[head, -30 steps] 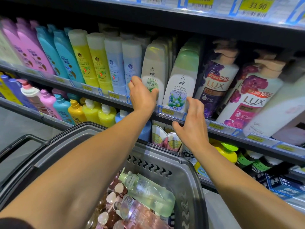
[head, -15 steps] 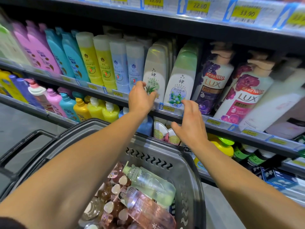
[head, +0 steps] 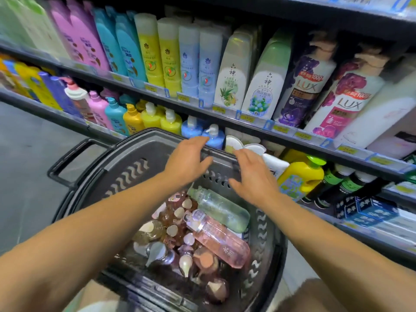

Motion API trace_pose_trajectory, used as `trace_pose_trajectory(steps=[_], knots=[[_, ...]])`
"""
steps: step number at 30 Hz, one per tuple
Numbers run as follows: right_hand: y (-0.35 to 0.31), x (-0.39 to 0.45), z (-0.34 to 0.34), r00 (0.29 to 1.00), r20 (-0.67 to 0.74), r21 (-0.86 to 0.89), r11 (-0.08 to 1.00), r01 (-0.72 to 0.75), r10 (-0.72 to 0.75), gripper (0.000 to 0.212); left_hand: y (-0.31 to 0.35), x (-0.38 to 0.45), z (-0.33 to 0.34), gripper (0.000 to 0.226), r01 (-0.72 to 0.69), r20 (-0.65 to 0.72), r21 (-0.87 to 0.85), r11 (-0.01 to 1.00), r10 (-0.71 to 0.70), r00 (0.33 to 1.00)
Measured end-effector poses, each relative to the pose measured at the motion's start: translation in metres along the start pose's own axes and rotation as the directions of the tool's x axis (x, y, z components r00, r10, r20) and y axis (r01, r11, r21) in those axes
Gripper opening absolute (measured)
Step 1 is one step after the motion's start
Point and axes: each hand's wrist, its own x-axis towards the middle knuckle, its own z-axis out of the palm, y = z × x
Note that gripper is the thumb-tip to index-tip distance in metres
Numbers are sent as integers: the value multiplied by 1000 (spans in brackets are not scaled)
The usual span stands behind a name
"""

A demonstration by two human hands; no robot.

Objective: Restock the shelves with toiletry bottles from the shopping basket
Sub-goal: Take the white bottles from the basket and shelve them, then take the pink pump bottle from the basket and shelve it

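A grey shopping basket stands below me against the shelves. Inside lie a clear green bottle, a clear pink bottle and several small brown and pink bottles. My left hand and my right hand hover over the basket's far rim, fingers relaxed and spread, holding nothing. On the shelf above stand two white-and-green herbal bottles, upright and side by side.
The upper shelf is packed with pink, teal, yellow and pale blue bottles and LUX pump bottles. A lower shelf holds pump bottles, a yellow bottle with a green cap and dark bottles. Grey floor lies at the left.
Both hands have left the herbal bottles on the shelf and dropped to the basket's far rim. The view has tilted down, showing more of the basket.
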Motion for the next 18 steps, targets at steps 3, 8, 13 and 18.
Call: trace_pose_trajectory(steps=[3,8,13,18], knots=[[-8,-14,14,997,76,-22,1000,11,-9,73,-18,-29,1,60,-22,59,42,999,20,998],[-16,-31,35,983,178,-26,998,60,-54,72,-42,-76,11,59,-52,167,92,994,36,985],[-19,-39,52,954,287,-30,995,97,-85,74,-61,-111,26,45,-75,294,123,990,36,955],[-19,-28,66,917,378,-46,986,159,-130,62,-78,-122,43,60,-109,426,194,975,16,905]])
